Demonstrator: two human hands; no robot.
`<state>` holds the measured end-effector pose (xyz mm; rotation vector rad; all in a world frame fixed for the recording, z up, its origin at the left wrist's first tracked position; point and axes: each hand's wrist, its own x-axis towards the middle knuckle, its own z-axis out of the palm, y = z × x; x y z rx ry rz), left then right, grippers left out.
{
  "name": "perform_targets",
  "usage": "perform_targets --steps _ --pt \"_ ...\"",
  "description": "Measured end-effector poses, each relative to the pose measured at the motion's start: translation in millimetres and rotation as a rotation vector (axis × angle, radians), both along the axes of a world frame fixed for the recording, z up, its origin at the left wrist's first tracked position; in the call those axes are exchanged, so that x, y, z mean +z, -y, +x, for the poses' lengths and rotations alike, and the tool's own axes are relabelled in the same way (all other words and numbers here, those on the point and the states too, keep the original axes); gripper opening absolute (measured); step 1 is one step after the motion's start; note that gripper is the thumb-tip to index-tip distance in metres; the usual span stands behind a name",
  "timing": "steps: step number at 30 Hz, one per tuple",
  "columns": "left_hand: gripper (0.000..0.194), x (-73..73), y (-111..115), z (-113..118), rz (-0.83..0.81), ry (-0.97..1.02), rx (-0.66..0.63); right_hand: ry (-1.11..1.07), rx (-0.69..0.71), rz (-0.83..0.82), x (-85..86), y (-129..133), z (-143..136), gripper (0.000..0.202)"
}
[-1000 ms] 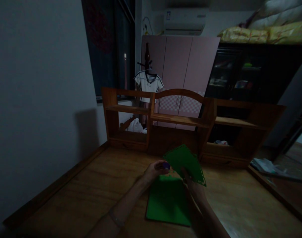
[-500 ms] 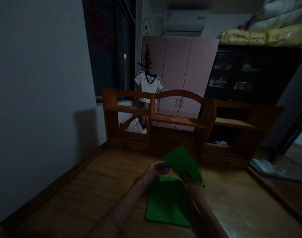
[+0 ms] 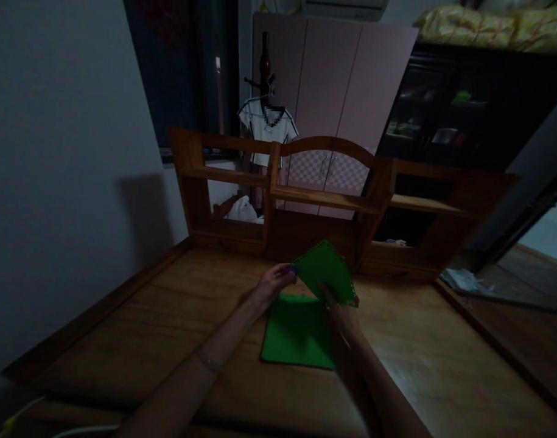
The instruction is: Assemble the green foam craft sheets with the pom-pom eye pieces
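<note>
A green sheet (image 3: 326, 267) with a row of small marks along its edges is held up and tilted. My right hand (image 3: 341, 316) is closed on its lower part, thumb lying over the front. At the sheet's left corner, my left hand (image 3: 274, 285) pinches a small purple object (image 3: 291, 273) whose kind I cannot make out. Whether those fingers also grip the corner is unclear. Below both hands, a second green piece (image 3: 299, 337), roughly square, lies flat on the wooden surface (image 3: 205, 316). A red spot (image 3: 357, 299) shows at the held sheet's right corner.
A wooden shelf unit (image 3: 324, 196) runs along the far edge of the surface. Behind it stand a pink wardrobe (image 3: 328, 79), a hanging white shirt (image 3: 264, 131) and a dark cabinet (image 3: 442, 115). A wall (image 3: 63, 152) borders the left side. A pale cable (image 3: 84, 429) lies at the lower left.
My view has tilted down, so everything sits higher in the picture. Both hands keep their holds on the green sheet and purple object. The red spot at the sheet's corner now shows.
</note>
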<state>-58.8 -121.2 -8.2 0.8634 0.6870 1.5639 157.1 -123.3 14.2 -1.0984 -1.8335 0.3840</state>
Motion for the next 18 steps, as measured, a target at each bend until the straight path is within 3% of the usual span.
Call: perform_targets --steps 5,18 --pt "0.051 3.5 4.5 1.8 -0.005 -0.016 -0.011 -0.131 0.007 -0.082 5.9 3.1 -3.5 0.035" --pt "0.043 11.3 10.4 7.7 -0.025 -0.093 0.033 -0.253 0.104 -0.13 -14.3 -10.8 -7.0 0.057"
